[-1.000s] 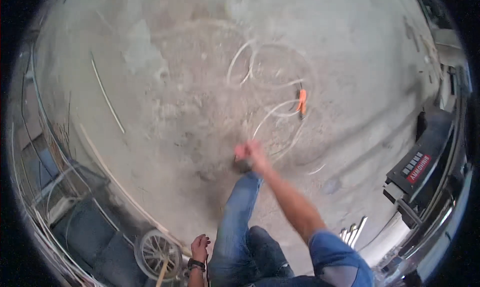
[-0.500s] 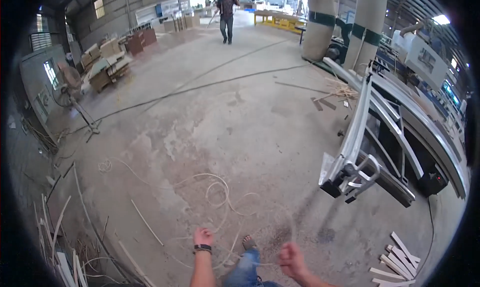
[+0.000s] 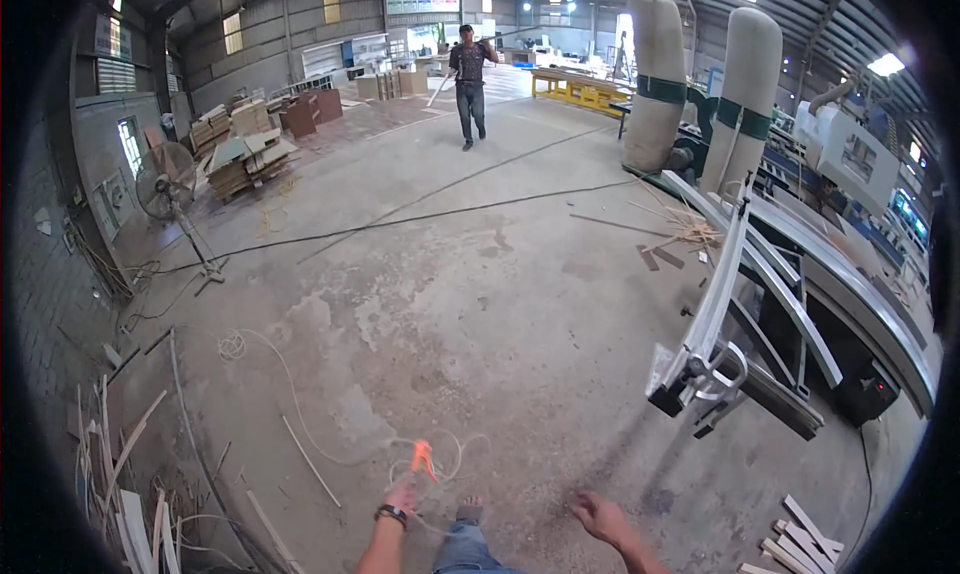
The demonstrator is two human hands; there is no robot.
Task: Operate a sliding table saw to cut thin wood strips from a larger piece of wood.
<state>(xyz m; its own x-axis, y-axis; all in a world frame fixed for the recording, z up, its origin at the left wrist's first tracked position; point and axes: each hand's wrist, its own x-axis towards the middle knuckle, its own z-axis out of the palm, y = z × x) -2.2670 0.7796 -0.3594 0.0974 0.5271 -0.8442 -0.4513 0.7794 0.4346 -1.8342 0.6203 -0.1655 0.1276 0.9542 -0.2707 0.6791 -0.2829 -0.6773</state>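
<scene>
My left hand, with a dark band on its wrist, is closed on an orange air blow gun, which sticks out forward from the fingers. A thin pale hose lies in loops on the floor around and beyond this hand. My right hand hovers to the right of my legs, its fingers loosely bent and apart, and nothing shows in it. One foot in a sandal stands between the two hands.
A metal-framed machine table juts in at the right. Wood strips lie at the lower right and lower left. A stand fan is at the left. A person carrying a long piece walks ahead. A dark cable crosses the floor.
The orange air blow gun now shows in my left hand. The hose loops before me have shifted and drawn in. The person ahead is nearer. My view has tilted up.
</scene>
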